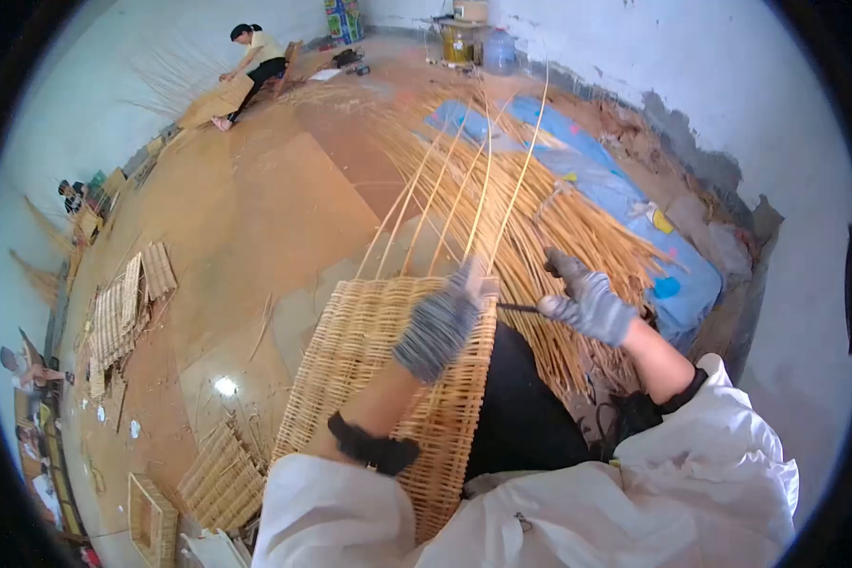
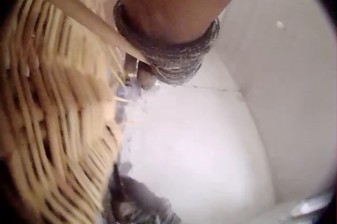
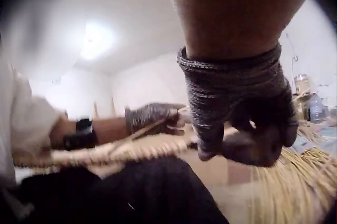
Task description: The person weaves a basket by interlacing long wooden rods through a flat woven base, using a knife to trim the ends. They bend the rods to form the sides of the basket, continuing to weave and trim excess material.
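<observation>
A woven wicker panel [image 1: 388, 341] lies across the person's lap, with several long bare stakes [image 1: 431, 194] rising from its far edge. At its far right corner the gloved left hand [image 1: 440, 322] pinches a wicker strand [image 2: 79, 11]; the strand also shows running back over the panel in the right wrist view. Just right of that corner, the gloved right hand [image 1: 592, 301] grips a thin dark rod-like tool [image 1: 519, 308], whose far end meets the panel's edge. Inside the right hand, the tool's handle is hidden by curled fingers [image 3: 210, 142].
Loose wicker rods [image 1: 577, 227] lie on a blue sheet [image 1: 682, 298] to the right. Woven pieces [image 1: 128, 303] and a small wicker frame [image 1: 151, 521] are on the floor at left. Another person [image 1: 256, 62] sits at the back; a water jug [image 1: 500, 52] stands by the wall.
</observation>
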The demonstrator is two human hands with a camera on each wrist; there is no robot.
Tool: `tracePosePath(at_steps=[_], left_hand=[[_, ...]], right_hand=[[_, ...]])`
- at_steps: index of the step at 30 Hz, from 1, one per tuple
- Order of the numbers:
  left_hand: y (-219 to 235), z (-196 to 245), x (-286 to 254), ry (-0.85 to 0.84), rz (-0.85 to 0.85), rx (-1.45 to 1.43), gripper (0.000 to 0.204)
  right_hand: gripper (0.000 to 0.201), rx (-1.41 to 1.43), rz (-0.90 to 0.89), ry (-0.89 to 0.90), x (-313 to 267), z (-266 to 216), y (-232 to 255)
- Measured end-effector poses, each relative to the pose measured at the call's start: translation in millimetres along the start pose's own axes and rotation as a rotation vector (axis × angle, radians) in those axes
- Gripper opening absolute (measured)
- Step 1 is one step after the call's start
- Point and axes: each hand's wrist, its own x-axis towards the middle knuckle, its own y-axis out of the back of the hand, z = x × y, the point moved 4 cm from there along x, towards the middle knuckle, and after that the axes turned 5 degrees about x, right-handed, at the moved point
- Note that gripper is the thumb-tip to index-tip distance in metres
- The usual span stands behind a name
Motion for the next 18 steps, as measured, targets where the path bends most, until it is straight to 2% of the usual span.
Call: tracePosePath(at_steps=[2, 5, 7, 8, 9, 11, 12, 13, 14, 15, 16, 18], left_hand=[[-37.4, 40.0, -46.1, -0.334, -0.053, -0.018, 0.044], [-36.1, 41.8, -66.2, -0.23, -0.227, -0.121, 0.044], [-31.8, 16.7, -70.9, 0.043, -0.409, -0.121, 0.04], [-32.6, 6.2, -74.2, 0.179, -0.495, -0.114, 0.038], [-37.0, 5.8, -72.9, 0.141, -0.517, -0.022, 0.034], [-41.4, 4.7, -55.0, 0.049, -0.556, 0.174, 0.027], [-42.3, -17.6, -42.8, -0.045, -0.581, 0.337, 0.02], [-27.0, -16.7, -13.3, 0.261, -0.64, 0.351, 0.015], [-20.7, -41.9, 13.5, 0.165, -0.726, 0.681, 0.014], [9.7, -60.8, 20.7, 0.234, -0.385, 0.256, 0.015], [18.6, -60.9, 35.6, 0.025, -0.373, 0.548, 0.041], [1.5, -70.4, 42.3, -0.095, -0.412, 0.626, 0.066]], right_hand=[[0.038, 0.602, -0.1, -0.155, -7.6, -36.1, 25.0], [0.026, 0.955, 0.12, -0.135, -37.1, -38.3, 61.0], [0.022, 1.163, 0.237, -0.07, -61.0, -4.1, 75.3], [0.023, 1.118, 0.127, -0.213, -73.7, -3.4, 68.2], [0.026, 1.041, 0.043, -0.038, -82.7, -6.0, 52.6], [0.027, 0.868, -0.023, -0.3, -107.4, -1.5, 35.3], [0.028, 0.864, 0.134, -0.282, -112.1, 4.3, 34.9], [0.027, 0.899, 0.258, -0.396, -121.2, 16.0, 33.9], [0.027, 0.926, 0.378, -0.518, -135.1, 29.5, 36.6], [0.026, 0.945, 0.499, -0.634, -149.4, 42.5, 39.4], [0.025, 0.951, 0.57, -0.656, -159.0, 49.5, 35.1], [0.024, 0.906, 0.595, -0.69, -167.7, 56.2, 27.9]])
